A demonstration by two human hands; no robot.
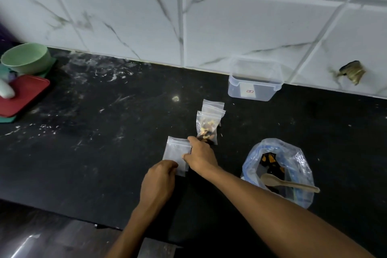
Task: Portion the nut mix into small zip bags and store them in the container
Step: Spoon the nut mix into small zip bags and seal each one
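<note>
I have an empty zip bag (pixel 176 154) flat on the black counter (pixel 104 153); my left hand (pixel 158 182) pinches its near corner with curled fingers, and my right hand (pixel 200 156) grips its right edge, thumb low and a finger up at the zip strip. To do this well, I reckon I should keep the near corner pinned, work the zip lips apart from the right side, and open the mouth wide before any nuts go in; a half-open mouth would likely spill. The big nut-mix bag (pixel 278 172) stands open just right of my forearm, with a pale spoon (pixel 289 182) resting in it, handle pointing right. A filled bag (pixel 207 128) lies just beyond my right hand, overlapping another small bag (pixel 213 106) behind it, which I cannot tell is full or not. The clear container (pixel 254 79) sits against the tiled wall, lidless, nothing in it yet. Its small white sticker carries a red mark; too small to read.
</note>
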